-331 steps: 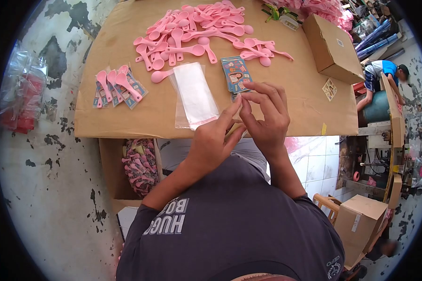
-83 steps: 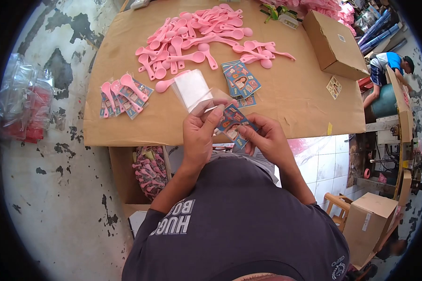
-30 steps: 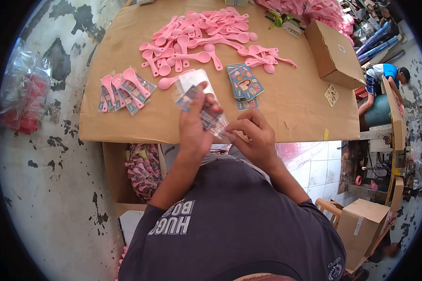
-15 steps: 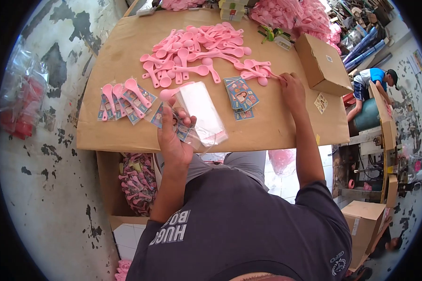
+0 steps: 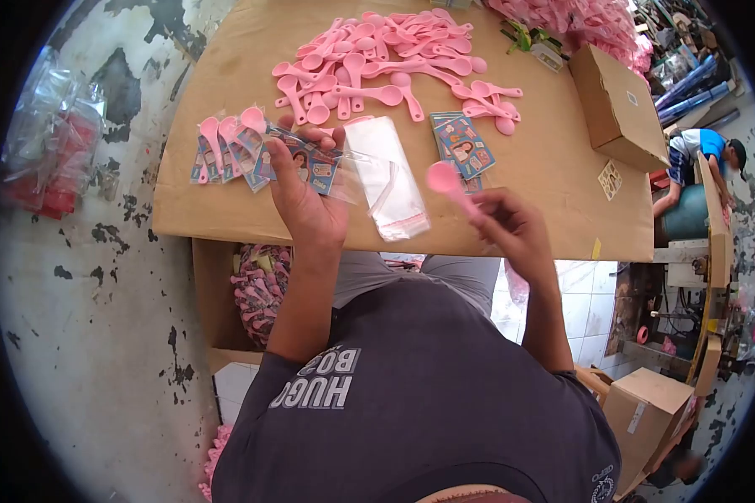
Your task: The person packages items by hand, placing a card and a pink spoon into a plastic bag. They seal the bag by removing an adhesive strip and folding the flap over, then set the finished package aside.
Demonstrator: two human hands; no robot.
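My left hand (image 5: 309, 205) grips a clear plastic bag with a printed blue card (image 5: 317, 170) inside, its loose end pointing right. Between the fingers of my right hand (image 5: 518, 233) is the handle of a pink spoon (image 5: 446, 180), bowl toward the left. A stack of clear plastic bags (image 5: 383, 180) lies between the hands. Beyond the held spoon sits a pile of printed cards (image 5: 464, 147). Farther back is a heap of pink spoons (image 5: 369, 63), with a smaller group (image 5: 491, 102) to its right. Left of my left hand, several bagged spoons with cards (image 5: 226, 142) overlap.
A cardboard box (image 5: 617, 109) stands at the table's right, near a small printed sheet (image 5: 610, 180). Pink bundles (image 5: 554, 25) fill the back right corner. Below the table's left side, an open carton (image 5: 218, 293) contains bagged pink items. Another person (image 5: 700, 151) bends over at far right.
My right hand has come back from the small spoon group toward me, now with a pink spoon. My left hand has lifted and turned the bagged card so its face shows. The view has shifted.
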